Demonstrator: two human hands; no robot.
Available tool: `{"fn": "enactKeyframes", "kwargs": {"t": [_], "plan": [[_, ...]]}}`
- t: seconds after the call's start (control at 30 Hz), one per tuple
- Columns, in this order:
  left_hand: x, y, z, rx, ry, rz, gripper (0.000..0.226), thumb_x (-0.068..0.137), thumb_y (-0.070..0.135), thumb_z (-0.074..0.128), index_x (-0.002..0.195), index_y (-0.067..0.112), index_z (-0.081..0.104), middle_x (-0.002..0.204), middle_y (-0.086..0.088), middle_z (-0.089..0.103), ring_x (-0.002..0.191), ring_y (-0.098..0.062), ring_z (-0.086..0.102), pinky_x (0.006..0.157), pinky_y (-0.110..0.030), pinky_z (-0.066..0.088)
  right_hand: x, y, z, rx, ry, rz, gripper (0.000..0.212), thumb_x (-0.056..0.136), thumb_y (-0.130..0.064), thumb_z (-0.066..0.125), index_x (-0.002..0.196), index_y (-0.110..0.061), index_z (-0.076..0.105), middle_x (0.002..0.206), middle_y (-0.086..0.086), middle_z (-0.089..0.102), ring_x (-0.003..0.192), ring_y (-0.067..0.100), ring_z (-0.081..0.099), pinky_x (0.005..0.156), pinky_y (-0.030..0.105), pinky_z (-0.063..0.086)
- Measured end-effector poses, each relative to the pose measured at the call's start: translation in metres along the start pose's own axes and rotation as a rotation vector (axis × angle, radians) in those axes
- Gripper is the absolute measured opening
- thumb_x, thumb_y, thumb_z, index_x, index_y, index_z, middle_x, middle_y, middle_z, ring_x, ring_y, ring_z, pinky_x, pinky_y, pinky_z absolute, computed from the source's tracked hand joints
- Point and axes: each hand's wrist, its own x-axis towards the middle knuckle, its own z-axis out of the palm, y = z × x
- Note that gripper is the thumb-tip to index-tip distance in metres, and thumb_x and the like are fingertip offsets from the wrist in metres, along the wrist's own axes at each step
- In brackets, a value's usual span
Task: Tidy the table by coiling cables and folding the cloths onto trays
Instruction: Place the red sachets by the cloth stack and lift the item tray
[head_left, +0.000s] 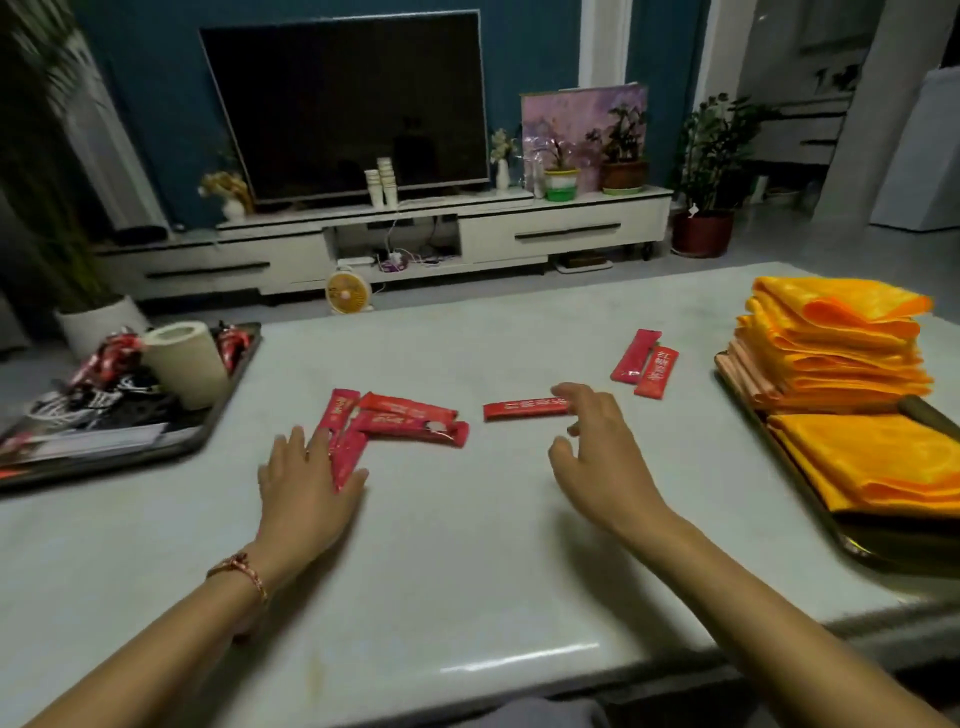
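Fingers (318, 441) of your left hand (306, 488) lie straight on the red sachet cluster (405, 422); your right hand (597, 452) is spread loose, fingertips (571, 393) by one end of a single sachet (522, 409), gripping nothing. Folded orange cloths (831, 358) stack on the tray (852, 545) at the table's (467, 571) right edge; dark cables (104, 402) sit on the left-edge tray (119, 458).

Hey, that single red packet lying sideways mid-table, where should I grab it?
Pinch the single red packet across its narrow width near its right end, from above, with the right hand beside it. It lies flat and thin, so thumb and fingers must catch its long edges.
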Motion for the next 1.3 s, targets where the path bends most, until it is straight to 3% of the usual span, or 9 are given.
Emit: {"fn": "enactKeyframes", "kwargs": {"t": [0.13,0.3,0.43,0.57,0.67,0.8,0.97,1.1,1.3], "plan": [[-0.008,-0.023,0.001,0.0,-0.011,-0.025,0.04,0.09,0.043,0.052,0.111,0.009,0.059,0.108,-0.015,0.061,0.105,-0.035,0.052,0.09,-0.039,0.04,0.001,-0.027,0.048,0.033,-0.179,0.012,0.046,0.088,-0.008,0.048,0.132,-0.017,0.039,0.133,0.005,0.042,0.118,0.02,0.046,0.096,0.027,0.037],[-0.023,-0.007,-0.009,-0.11,0.067,-0.13,0.016,0.083,0.03,0.057,0.08,0.013,0.058,0.082,-0.005,0.057,0.084,-0.027,0.055,0.064,-0.03,0.037,0.002,-0.045,0.08,0.155,-0.286,0.104,0.034,0.089,-0.012,0.049,0.123,-0.013,0.049,0.116,0.005,0.053,0.097,0.014,0.051,0.083,0.023,0.039],[-0.043,0.01,-0.021,-0.527,-0.079,-0.271,0.012,0.088,0.02,0.053,0.08,0.013,0.048,0.074,-0.003,0.057,0.063,-0.016,0.052,0.05,-0.025,0.034,-0.001,-0.062,0.095,0.413,-0.406,0.305,0.029,0.093,-0.025,0.05,0.118,-0.01,0.052,0.097,0.006,0.06,0.079,0.017,0.056,0.078,0.034,0.05],[-0.079,0.048,-0.025,-0.718,-0.127,-0.051,0.01,0.095,0.024,0.046,0.087,0.02,0.043,0.078,0.005,0.059,0.063,-0.002,0.057,0.048,-0.013,0.038,-0.007,-0.077,0.08,0.762,-0.594,0.459,0.025,0.093,-0.033,0.054,0.109,-0.015,0.048,0.088,0.007,0.061,0.066,0.014,0.057,0.057,0.022,0.049],[-0.08,0.091,-0.029,-0.718,-0.145,0.102,0.004,0.095,0.024,0.046,0.097,0.022,0.048,0.074,0.011,0.058,0.061,0.001,0.058,0.046,-0.008,0.04,0.0,-0.067,0.049,0.688,-0.371,0.335,0.005,0.091,-0.022,0.057,0.096,-0.021,0.056,0.089,0.001,0.064,0.072,0.008,0.061,0.056,0.015,0.049],[-0.079,0.194,-0.02,-0.56,-0.322,0.467,0.016,0.096,0.026,0.041,0.082,0.023,0.05,0.078,0.006,0.058,0.073,-0.012,0.057,0.058,-0.025,0.041,0.01,-0.008,-0.032,0.521,0.168,0.352,0.033,0.088,-0.01,0.055,0.12,-0.014,0.052,0.095,0.003,0.062,0.083,0.019,0.061,0.07,0.028,0.053],[-0.109,0.291,0.022,-0.38,-0.304,0.776,0.029,0.092,0.024,0.048,0.118,0.01,0.051,0.117,-0.011,0.053,0.107,-0.028,0.048,0.087,-0.039,0.043,-0.012,0.072,-0.106,0.033,0.523,0.389,0.041,0.086,-0.007,0.051,0.127,-0.013,0.051,0.112,0.015,0.061,0.099,0.032,0.054,0.078,0.033,0.042],[-0.124,0.327,0.052,-0.091,-0.263,1.032,0.038,0.089,0.034,0.052,0.12,0.012,0.052,0.126,-0.008,0.05,0.121,-0.026,0.039,0.098,-0.038,0.03,-0.037,0.124,-0.15,-0.125,0.518,0.503,0.042,0.086,-0.011,0.053,0.125,-0.016,0.042,0.119,0.016,0.055,0.1,0.034,0.054,0.079,0.037,0.042],[-0.134,0.332,0.062,-0.011,-0.102,1.108,0.013,0.076,0.031,0.07,0.087,0.024,0.068,0.09,0.002,0.064,0.092,-0.019,0.058,0.083,-0.029,0.044,-0.046,0.168,-0.167,-0.658,0.213,0.651,0.041,0.091,-0.02,0.045,0.132,-0.015,0.044,0.136,0.018,0.038,0.121,0.033,0.038,0.102,0.038,0.031]]}}
